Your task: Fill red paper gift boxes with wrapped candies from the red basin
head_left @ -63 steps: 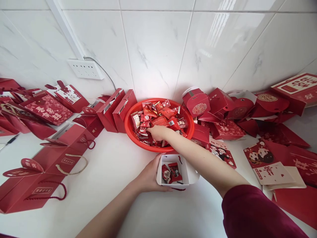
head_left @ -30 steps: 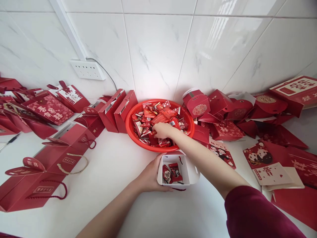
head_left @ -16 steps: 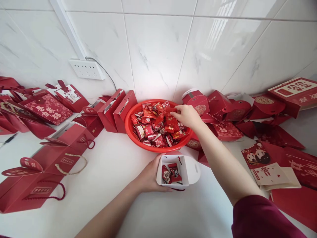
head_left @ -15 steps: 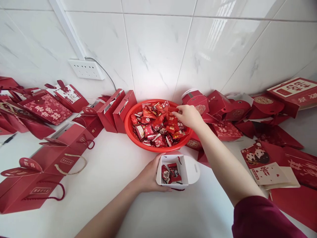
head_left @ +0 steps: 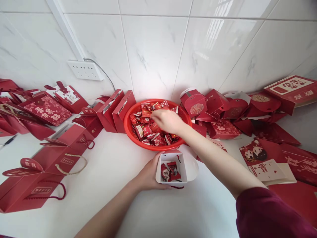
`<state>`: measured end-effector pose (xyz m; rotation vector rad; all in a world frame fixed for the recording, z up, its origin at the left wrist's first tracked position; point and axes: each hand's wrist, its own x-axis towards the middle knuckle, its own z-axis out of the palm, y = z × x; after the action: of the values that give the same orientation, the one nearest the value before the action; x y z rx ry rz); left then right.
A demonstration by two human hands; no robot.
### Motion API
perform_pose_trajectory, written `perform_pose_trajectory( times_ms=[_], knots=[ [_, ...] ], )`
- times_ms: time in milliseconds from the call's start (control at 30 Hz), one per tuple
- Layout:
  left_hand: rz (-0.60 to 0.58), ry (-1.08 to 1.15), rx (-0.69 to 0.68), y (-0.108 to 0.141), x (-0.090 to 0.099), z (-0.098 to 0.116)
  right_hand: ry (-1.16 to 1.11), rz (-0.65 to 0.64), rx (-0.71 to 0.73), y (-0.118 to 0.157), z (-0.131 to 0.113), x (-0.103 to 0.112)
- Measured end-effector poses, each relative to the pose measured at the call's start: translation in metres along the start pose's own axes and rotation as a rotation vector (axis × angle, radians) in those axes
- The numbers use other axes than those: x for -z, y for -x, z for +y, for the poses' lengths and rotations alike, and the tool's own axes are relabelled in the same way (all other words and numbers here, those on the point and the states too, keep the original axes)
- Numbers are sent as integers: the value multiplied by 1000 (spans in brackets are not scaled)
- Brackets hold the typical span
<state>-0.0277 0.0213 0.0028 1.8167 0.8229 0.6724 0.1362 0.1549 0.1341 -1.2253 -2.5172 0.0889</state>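
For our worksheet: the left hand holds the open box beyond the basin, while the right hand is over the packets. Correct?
Beyond is wrong: in the head view, the left hand holds the open box in front of the basin; the right hand is over the packets.

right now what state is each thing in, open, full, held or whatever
Left hand: gripping the small box
Small box: open, two wrapped packets visible inside
Right hand: over the red basin, fingers curled, grasp unclear
Red basin: holding a heap of packets
Tall red boxes: standing upright
Socket strip: fixed to the wall
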Motion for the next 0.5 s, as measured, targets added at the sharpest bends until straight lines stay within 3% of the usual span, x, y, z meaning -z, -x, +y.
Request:
perform_pose_trajectory(
  times_ms=[100,200,333,500],
  knots=[
    [15,11,-15,0,0,2,-16,-213,321,-30,-24,-21],
    [18,19,-30,0,0,3,110,-361,427,-57,-37,-41],
    [14,-1,-35,1,2,2,206,-378,329,-72,-36,-55],
    [6,1,-42,1,2,-1,245,-397,116,-68,-24,-55]
  ],
)
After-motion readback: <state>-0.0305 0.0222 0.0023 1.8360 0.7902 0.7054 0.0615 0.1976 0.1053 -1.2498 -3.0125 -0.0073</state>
